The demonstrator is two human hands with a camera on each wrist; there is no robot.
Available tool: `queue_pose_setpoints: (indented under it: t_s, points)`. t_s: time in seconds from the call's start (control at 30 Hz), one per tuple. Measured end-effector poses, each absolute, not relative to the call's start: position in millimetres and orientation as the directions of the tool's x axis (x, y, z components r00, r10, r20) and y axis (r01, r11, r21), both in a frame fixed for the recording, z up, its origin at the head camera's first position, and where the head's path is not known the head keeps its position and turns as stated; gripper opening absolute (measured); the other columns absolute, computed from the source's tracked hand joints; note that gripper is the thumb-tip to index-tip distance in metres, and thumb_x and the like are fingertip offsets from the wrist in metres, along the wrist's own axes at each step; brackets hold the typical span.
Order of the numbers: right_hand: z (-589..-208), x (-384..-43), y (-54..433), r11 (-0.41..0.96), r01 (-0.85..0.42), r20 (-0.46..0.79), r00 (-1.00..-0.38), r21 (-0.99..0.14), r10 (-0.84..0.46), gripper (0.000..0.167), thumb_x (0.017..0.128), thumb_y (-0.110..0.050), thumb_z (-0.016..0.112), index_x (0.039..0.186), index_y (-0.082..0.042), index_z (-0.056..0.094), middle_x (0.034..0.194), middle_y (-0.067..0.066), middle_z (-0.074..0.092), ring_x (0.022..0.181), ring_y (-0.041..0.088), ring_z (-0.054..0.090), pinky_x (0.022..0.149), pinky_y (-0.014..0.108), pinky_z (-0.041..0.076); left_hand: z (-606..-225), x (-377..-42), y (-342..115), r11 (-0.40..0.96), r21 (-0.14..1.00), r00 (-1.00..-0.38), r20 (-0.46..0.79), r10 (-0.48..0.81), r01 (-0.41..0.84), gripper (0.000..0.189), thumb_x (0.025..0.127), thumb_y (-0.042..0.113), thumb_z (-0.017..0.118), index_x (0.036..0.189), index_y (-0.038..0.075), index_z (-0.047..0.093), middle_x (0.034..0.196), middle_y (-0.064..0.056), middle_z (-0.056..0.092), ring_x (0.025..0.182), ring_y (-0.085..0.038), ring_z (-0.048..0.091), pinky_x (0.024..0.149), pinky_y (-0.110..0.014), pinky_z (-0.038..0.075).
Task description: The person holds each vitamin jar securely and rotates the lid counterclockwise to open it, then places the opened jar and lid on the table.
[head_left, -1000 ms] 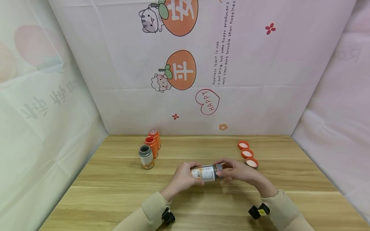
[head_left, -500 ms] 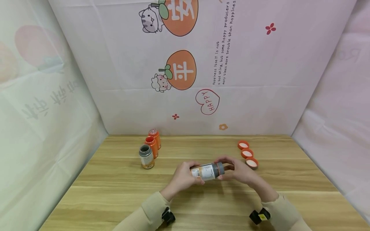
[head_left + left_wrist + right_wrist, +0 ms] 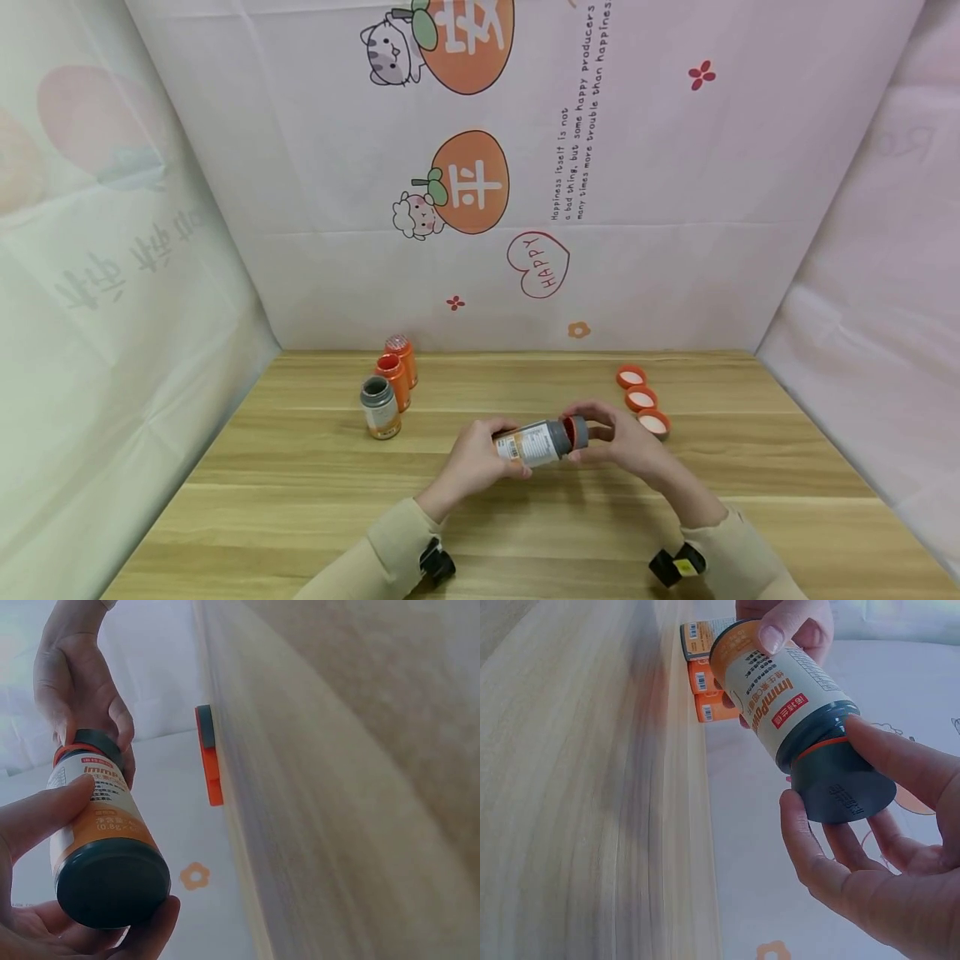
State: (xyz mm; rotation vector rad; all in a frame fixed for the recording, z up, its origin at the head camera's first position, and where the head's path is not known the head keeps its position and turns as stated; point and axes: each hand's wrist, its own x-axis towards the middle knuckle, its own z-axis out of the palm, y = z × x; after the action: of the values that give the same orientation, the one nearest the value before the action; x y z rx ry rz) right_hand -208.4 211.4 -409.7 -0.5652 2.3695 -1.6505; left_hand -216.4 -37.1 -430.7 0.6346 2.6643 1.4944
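Note:
My left hand [image 3: 477, 457] grips a grey pill bottle [image 3: 528, 446] with a white and orange label round its body. The bottle lies nearly level above the table, its neck raised toward the right. At that neck, my right hand [image 3: 626, 442] pinches the grey cap [image 3: 581, 432] between thumb and fingers. The cap sits tilted against the mouth, its red inside showing in the head view. From the right wrist, the cap's [image 3: 844, 784] flat top faces the camera, and part of the bottle's threads shows. The dark bottle base [image 3: 112, 881] faces the left wrist camera.
On the wooden table [image 3: 300, 500], an uncapped grey bottle [image 3: 381, 408] and two orange bottles [image 3: 395, 379] stand in a row at back left. Three upturned caps, the nearest a grey-sided cap [image 3: 653, 424], lie in a row beyond my right hand. A printed cloth [image 3: 637, 275] hangs behind.
The cap has come away from its straight seat on the bottle and tilted, baring its red inside. My right hand has shifted slightly up and right; the bottle's neck end has risen a little.

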Motion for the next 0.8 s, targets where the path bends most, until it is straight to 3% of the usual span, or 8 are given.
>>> queue_pose_setpoints:
  t_s: [0.37,0.8]
  points:
    - [-410.5,-208.2,213.3,0.249,-0.139,0.026,-0.911,-0.958,-0.411,0.063,0.078,-0.013,0.077,0.130,-0.001,0.044,0.131,0.027,0.049,0.116,0.037,0.056,0.082,0.033,0.053,-430.9,-216.5,-38.1,0.455,0.820,-0.913,0.186,0.364,0.348,0.053,0.056,0.014,0.087,0.105,0.011,0.066,0.095,-0.001,0.068,0.078,-0.009,0.058,0.069,-0.025,0.048]
    - [-407.9,-206.1,215.1,0.291,-0.070,-0.034,-0.941,-0.954,-0.337,0.065,0.077,-0.018,0.078,0.128,-0.003,0.041,0.121,0.022,0.055,0.103,0.025,0.058,0.081,0.032,0.050,-431.9,-216.5,-41.8,0.410,0.859,-0.921,0.161,0.353,0.308,0.056,0.058,0.015,0.087,0.107,0.012,0.059,0.102,-0.007,0.068,0.087,-0.014,0.062,0.075,-0.030,0.050]
